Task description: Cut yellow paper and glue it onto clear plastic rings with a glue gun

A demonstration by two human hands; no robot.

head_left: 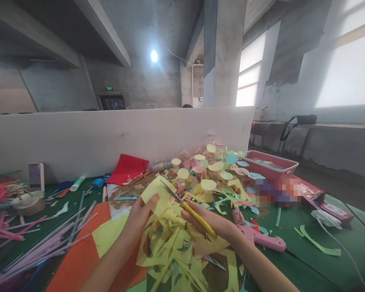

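Observation:
My left hand point(144, 211) pinches a piece of yellow paper point(155, 192) by its lower edge and holds it up over the table. My right hand point(208, 221) grips yellow-handled scissors point(197, 217), whose blades point up and left across the paper's right side. From this angle I cannot tell whether the blades are parted. Below both hands lies a heap of yellow paper scraps point(170, 247). Just beyond stand several small pieces topped with round paper discs point(208, 185) in yellow, pink, blue and green.
A pink glue gun point(261, 238) with a cord lies right of my right hand. Behind it stands a red plastic basket point(272, 164). Orange paper point(79, 243) and pale purple straws point(48, 251) lie on the left. A white partition point(118, 142) borders the table's far side.

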